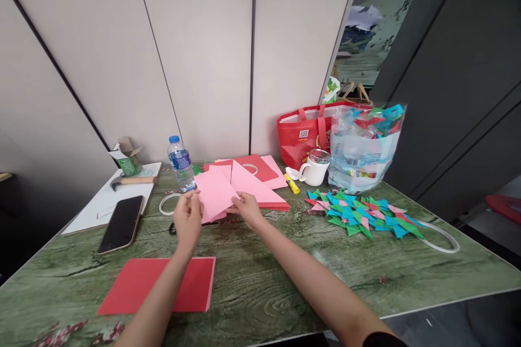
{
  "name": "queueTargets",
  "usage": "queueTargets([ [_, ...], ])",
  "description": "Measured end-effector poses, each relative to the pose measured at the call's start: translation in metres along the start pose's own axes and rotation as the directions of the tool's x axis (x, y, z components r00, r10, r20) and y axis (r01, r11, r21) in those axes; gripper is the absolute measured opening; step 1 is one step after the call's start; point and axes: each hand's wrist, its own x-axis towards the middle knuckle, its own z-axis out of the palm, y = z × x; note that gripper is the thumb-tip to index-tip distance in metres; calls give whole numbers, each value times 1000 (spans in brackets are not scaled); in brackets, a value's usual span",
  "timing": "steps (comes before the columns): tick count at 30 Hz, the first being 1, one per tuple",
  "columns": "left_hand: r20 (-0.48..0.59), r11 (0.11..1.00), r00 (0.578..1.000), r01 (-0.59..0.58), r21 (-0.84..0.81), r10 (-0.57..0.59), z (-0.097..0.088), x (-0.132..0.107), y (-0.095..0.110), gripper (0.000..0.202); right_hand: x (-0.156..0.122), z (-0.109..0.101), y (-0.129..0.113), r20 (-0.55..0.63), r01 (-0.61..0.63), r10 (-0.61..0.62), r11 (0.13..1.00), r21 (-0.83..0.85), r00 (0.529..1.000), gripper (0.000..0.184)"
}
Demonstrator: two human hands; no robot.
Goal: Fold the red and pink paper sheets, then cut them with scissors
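My left hand (188, 219) is closed in a pinch on the near left edge of a pink paper sheet (215, 191). My right hand (247, 209) grips the same sheet at its near right corner, fingers curled on it. The sheet lies on top of a stack of pink and red papers (260, 176) in the middle of the green wood-grain table (285, 282). A single red sheet (158, 284) lies flat near the front edge, under my left forearm.
A black phone (122, 223), a white board (91, 209) with a hammer and small green box, and a water bottle (181, 164) stand at left. A white mug (315, 169), yellow glue stick (292, 184), red bag (305, 133), clear plastic bag (364, 146) and folded coloured triangles (364, 216) are at right.
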Motion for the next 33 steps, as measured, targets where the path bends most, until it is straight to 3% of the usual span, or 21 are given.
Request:
queueTargets([
  [2, 91, 999, 995, 34, 33, -37, 10, -4, -9, 23, -1, 2, 1, 23, -3, 4, 999, -36, 1000, 29],
  [5, 155, 995, 985, 71, 69, -81, 18, -10, -23, 32, -8, -19, 8, 15, 17, -15, 991, -135, 1000, 31],
  [8, 169, 992, 980, 87, 92, -102, 20, -13, -31, 34, -16, -60, 19, -105, 54, -87, 957, -285, 991, 24],
  [12, 165, 991, 981, 82, 104, -98, 19, -15, -34, 34, -24, -107, 42, -291, 9, -156, 893, -451, 944, 40],
  [17, 206, 985, 974, 60, 161, -93, 17, -21, -37, 33, -25, -120, 74, -375, -25, -188, 868, -496, 908, 31],
  [21, 228, 988, 968, 79, 130, -107, 18, -24, -42, 35, -20, -118, 84, -410, 15, -228, 888, -460, 883, 22],
  [26, 212, 991, 970, 103, 84, -119, 20, -25, -39, 39, -19, -123, 83, -493, 65, -224, 946, -319, 841, 28],
  [33, 280, 988, 949, 153, -8, -144, 23, -27, -37, 37, -20, -130, 83, -595, 73, 9, 991, 114, 803, 39],
])
